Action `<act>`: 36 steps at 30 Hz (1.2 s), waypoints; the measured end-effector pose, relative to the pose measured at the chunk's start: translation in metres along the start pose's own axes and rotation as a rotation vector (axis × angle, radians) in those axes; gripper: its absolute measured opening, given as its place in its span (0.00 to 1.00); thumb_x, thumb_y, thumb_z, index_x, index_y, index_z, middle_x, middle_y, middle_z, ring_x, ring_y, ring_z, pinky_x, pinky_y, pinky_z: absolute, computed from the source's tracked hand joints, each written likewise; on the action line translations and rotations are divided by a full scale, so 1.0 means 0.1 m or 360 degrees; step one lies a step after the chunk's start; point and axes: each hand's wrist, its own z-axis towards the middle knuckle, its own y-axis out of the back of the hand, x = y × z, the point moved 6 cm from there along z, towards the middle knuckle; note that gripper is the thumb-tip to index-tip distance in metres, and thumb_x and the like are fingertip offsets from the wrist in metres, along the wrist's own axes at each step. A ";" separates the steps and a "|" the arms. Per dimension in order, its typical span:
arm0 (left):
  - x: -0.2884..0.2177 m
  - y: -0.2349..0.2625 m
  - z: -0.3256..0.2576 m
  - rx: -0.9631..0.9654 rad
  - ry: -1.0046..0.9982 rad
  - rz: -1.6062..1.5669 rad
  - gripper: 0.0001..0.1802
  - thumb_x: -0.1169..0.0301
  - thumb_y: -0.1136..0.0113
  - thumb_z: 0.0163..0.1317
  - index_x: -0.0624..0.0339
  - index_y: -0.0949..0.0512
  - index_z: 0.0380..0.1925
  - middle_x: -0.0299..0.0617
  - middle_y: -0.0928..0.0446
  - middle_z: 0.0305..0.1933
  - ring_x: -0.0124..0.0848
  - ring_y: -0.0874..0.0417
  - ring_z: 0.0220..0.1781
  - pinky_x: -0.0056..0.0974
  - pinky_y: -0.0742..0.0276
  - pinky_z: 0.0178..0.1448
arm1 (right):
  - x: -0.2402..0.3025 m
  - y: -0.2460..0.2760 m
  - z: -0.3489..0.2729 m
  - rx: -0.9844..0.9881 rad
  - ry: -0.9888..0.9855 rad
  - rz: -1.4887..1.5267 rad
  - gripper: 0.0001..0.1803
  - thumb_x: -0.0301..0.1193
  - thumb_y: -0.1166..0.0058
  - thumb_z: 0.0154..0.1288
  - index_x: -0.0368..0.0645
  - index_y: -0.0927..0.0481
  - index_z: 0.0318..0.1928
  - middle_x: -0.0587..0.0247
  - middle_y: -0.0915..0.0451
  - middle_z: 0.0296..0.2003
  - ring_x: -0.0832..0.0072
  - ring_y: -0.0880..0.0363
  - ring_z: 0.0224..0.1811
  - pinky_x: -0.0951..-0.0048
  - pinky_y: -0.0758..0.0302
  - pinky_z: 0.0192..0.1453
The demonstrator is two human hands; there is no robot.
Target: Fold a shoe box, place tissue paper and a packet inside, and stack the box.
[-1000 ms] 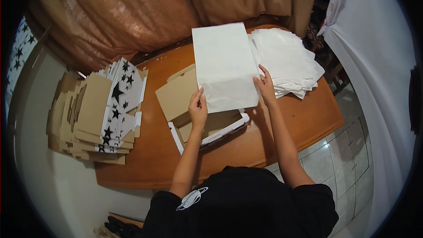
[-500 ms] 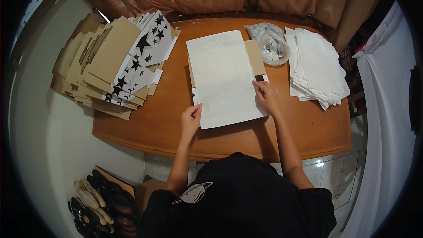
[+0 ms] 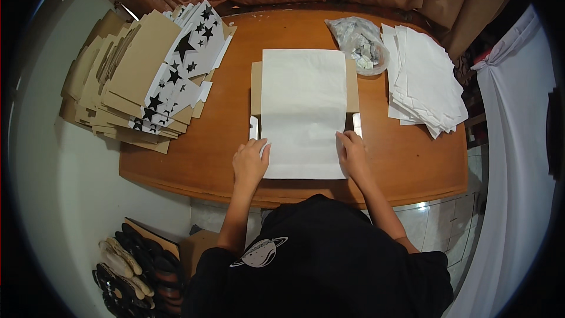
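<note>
A large white sheet of paper (image 3: 303, 112) lies lengthwise over an opened cardboard box (image 3: 256, 85). Brown cardboard sticks out on both sides of the sheet's upper half, with white flaps lower down. At the sheet's lower left edge, my left hand (image 3: 249, 164) is closed, thumb and fingers pinching the paper, which curls up slightly there. On the opposite edge my right hand (image 3: 354, 154) also pinches the sheet, close to a white side flap (image 3: 357, 125). The paper hides most of the box, so its inside cannot be made out.
Flat cardboard boxes with black stars (image 3: 150, 73) are piled on the left of the wooden table (image 3: 406, 168). A clear plastic bag (image 3: 362, 47) of small packets and a stack of white paper (image 3: 425, 79) occupy the back right. Shoes (image 3: 138, 268) stand below left.
The sheet has been turned straight and shifted slightly right and nearer over the box. Both hands have come down with it, still at its side edges.
</note>
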 end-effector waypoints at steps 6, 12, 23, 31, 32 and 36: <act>-0.04 0.06 -0.09 -0.0041 -0.0020 -0.0072 0.13 0.61 0.43 0.55 0.53 0.20 0.38 0.41 0.25 0.34 0.42 0.25 0.36 0.43 0.28 0.38 | 0.25 0.23 -0.16 -0.0342 0.0221 -0.0102 0.21 0.16 0.51 0.49 0.41 0.24 0.47 0.59 0.27 0.44 0.61 0.29 0.48 0.58 0.38 0.55; -0.17 0.05 0.16 -0.0013 -0.0201 -0.0095 0.21 0.60 0.40 0.53 0.54 0.24 0.46 0.42 0.30 0.48 0.42 0.29 0.47 0.44 0.30 0.46 | 0.27 0.30 -0.04 -0.0318 0.0282 -0.0338 0.21 0.19 0.48 0.49 0.42 0.25 0.48 0.59 0.28 0.46 0.61 0.32 0.49 0.56 0.43 0.59; -0.32 -0.48 0.25 0.0440 -0.0946 0.0339 0.44 0.49 0.40 0.50 0.46 0.46 0.65 0.42 0.60 0.72 0.44 0.59 0.73 0.62 0.61 0.69 | 0.45 0.36 0.33 -0.0268 0.0505 -0.0445 0.35 0.33 0.39 0.49 0.51 0.36 0.59 0.57 0.41 0.59 0.56 0.43 0.59 0.41 0.50 0.61; -0.28 -0.53 0.18 0.0455 -0.1083 0.0623 0.34 0.50 0.42 0.52 0.44 0.36 0.60 0.38 0.57 0.72 0.38 0.57 0.73 0.60 0.61 0.69 | 0.25 0.04 0.35 0.0155 0.0477 -0.0820 0.49 0.39 0.37 0.46 0.62 0.51 0.67 0.60 0.57 0.69 0.58 0.58 0.71 0.26 0.60 0.60; -0.27 -0.54 0.15 0.0460 -0.1085 0.0620 0.34 0.50 0.42 0.52 0.44 0.36 0.60 0.38 0.57 0.72 0.38 0.57 0.73 0.60 0.61 0.69 | 0.25 0.05 0.36 0.0103 0.0525 -0.0836 0.48 0.39 0.37 0.47 0.62 0.50 0.67 0.61 0.57 0.69 0.58 0.57 0.70 0.26 0.61 0.59; -0.17 -0.67 0.11 0.0648 -0.1089 0.0576 0.34 0.52 0.44 0.54 0.47 0.37 0.61 0.38 0.52 0.71 0.35 0.53 0.72 0.52 0.59 0.71 | 0.33 0.09 0.34 0.0037 0.0593 -0.0905 0.44 0.40 0.39 0.48 0.57 0.46 0.66 0.62 0.54 0.68 0.57 0.55 0.70 0.24 0.61 0.58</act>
